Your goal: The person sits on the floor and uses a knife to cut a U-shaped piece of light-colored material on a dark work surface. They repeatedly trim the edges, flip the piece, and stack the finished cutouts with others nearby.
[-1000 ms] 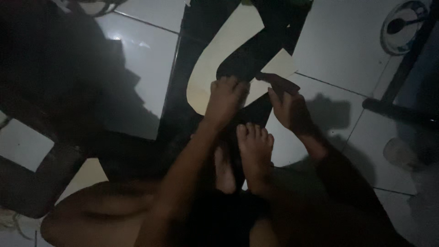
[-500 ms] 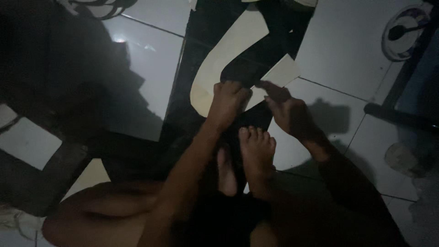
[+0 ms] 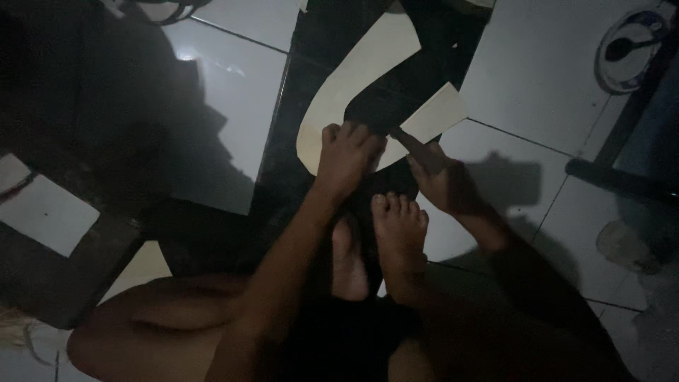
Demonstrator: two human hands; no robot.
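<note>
Both hands (dimly lit) seemingly grip curved sheet (image 3: 368,64).

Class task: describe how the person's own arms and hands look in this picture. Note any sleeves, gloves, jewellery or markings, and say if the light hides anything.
Both arms are bare up to the frame edge: no sleeves show. The left hand and the right hand wear no gloves. No ring, watch or bracelet can be made out, and no markings, though the dim light and deep shadow could hide small details, especially on the right forearm.

A round dish (image 3: 626,51) lay on the white tiled floor (image 3: 537,64), far right of the fingers.
</note>
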